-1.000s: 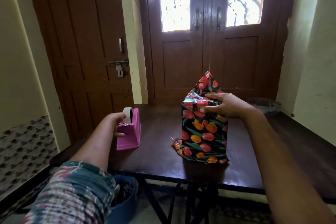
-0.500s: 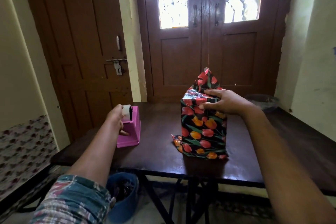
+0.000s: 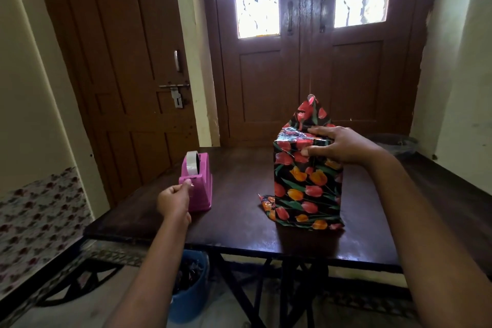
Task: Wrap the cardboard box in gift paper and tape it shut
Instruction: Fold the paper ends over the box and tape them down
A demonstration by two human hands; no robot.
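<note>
The box (image 3: pixel 306 184) stands upright on the dark table (image 3: pixel 239 221), wrapped in black gift paper with red and orange tulips. A triangular paper flap (image 3: pixel 308 114) sticks up at its far top edge, and a loose fold (image 3: pixel 269 206) lies at its lower left corner. My right hand (image 3: pixel 338 145) grips the top near edge of the box, fingers on the folded top and thumb on the front face. My left hand (image 3: pixel 174 200) pinches the end of the clear tape at the front of the pink tape dispenser (image 3: pixel 198 184).
A blue bin (image 3: pixel 190 287) with scraps stands under the table's left side. Brown doors close off the wall behind. A round dark basin (image 3: pixel 394 142) sits beyond the table at the right. A patterned bench (image 3: pixel 40 218) runs along the left wall.
My left hand has come from the tape roll on top of the dispenser down to its front end and now pinches the tape there. My right hand stays on the box top.
</note>
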